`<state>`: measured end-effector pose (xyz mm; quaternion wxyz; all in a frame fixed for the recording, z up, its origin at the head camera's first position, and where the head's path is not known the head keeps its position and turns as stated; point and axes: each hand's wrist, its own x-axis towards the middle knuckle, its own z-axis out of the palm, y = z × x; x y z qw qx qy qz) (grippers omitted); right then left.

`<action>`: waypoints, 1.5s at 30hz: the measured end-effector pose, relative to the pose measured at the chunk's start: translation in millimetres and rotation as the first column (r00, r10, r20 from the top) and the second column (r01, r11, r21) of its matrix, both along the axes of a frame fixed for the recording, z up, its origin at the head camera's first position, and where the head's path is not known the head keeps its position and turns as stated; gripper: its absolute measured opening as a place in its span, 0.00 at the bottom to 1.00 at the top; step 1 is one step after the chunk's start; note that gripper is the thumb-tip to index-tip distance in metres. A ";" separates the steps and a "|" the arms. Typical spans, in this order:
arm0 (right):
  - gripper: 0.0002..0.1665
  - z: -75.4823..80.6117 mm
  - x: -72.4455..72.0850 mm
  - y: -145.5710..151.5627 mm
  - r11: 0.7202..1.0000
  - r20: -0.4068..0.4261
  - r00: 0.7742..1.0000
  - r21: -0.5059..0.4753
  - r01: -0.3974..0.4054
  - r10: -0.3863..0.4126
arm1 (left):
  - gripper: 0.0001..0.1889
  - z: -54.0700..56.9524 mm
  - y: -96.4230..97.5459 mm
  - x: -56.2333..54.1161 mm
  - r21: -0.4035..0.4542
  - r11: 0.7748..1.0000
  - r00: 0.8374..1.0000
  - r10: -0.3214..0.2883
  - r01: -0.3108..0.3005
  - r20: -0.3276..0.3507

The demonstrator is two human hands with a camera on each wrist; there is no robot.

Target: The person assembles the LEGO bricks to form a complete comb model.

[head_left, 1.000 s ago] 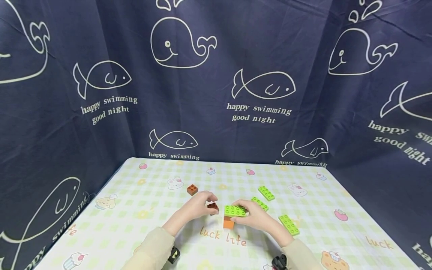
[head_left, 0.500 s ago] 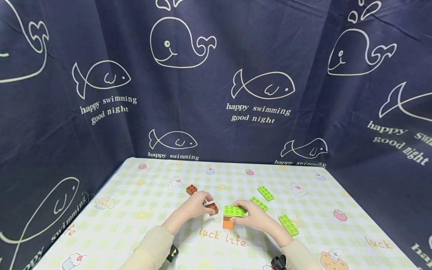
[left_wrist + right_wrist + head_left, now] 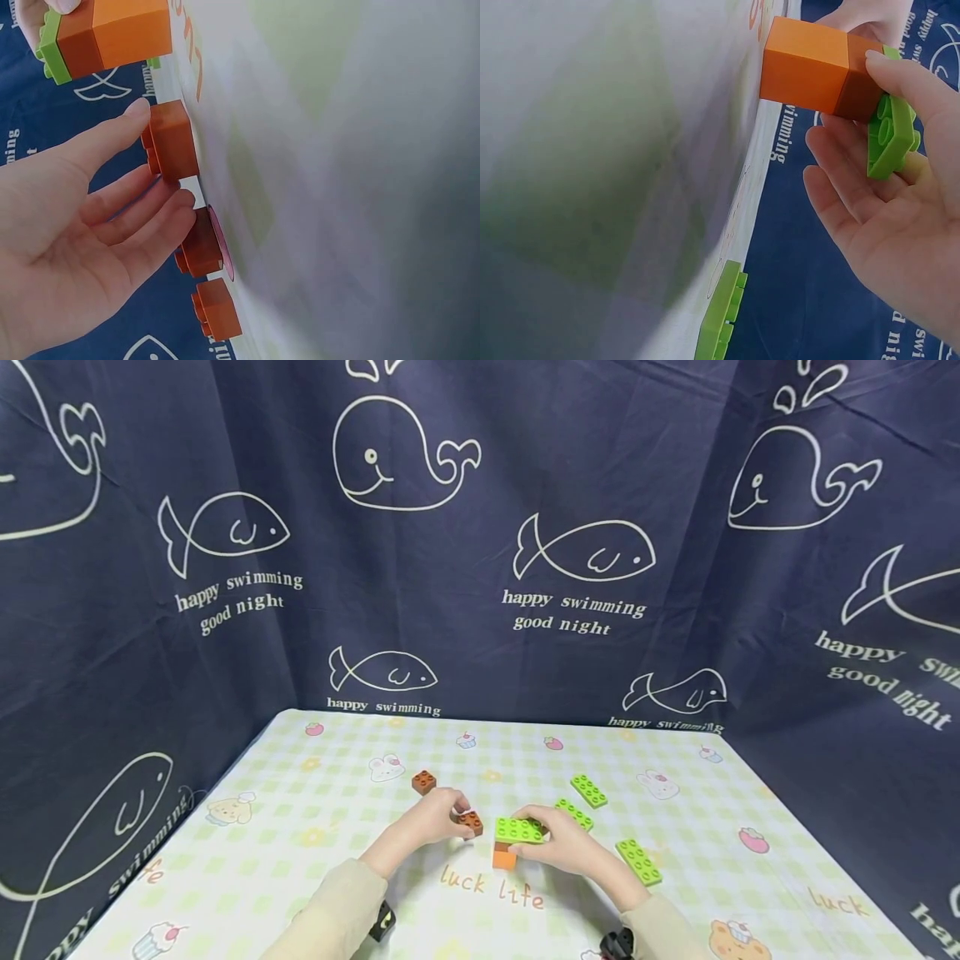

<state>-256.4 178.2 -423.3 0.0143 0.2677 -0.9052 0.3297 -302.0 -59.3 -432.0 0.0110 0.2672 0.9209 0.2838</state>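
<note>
My right hand (image 3: 558,835) grips a small stack of toy building blocks: an orange block (image 3: 806,61) at the bottom, a brown block (image 3: 861,79) above it, and a flat green block (image 3: 519,830) on top. The thumb presses the brown block's side; the fingers go behind the stack. Left of the stack, my left hand (image 3: 435,817) is around a square brown block (image 3: 174,141) standing on the tablecloth. Its thumb tip is at one edge of that block, and its fingers are loosely bent on the other side, without a visible squeeze.
Two more brown blocks stand in a row past my left fingers in the left wrist view, a nearer one (image 3: 202,244) and a farther one (image 3: 217,310). Flat green blocks lie to the right: one at the back (image 3: 588,791), one partly behind my right hand (image 3: 574,814), one in front (image 3: 638,861).
My left hand has drawn slightly left and loosened, so more of the brown block shows between thumb and fingers. The right hand and its stack stay nearly in place.
</note>
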 end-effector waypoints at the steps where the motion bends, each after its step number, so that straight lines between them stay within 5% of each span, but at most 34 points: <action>1: 0.23 0.4 0.3 -0.3 1.000 0.002 1.000 -0.001 0.000 0.000 | 0.18 -0.1 -0.1 -0.1 -0.004 1.000 1.000 -0.002 0.002 -0.005; 28: 0.22 1.0 0.9 -2.3 1.000 -0.013 1.000 0.001 0.005 -0.005 | 0.19 -2.1 1.0 0.7 -0.035 0.999 1.000 0.004 -0.004 0.023; 45: 0.24 2.6 0.9 -3.3 1.000 0.053 0.999 -0.017 -0.002 0.003 | 0.17 -3.3 -2.2 -1.3 0.011 1.000 1.000 -0.024 0.024 -0.010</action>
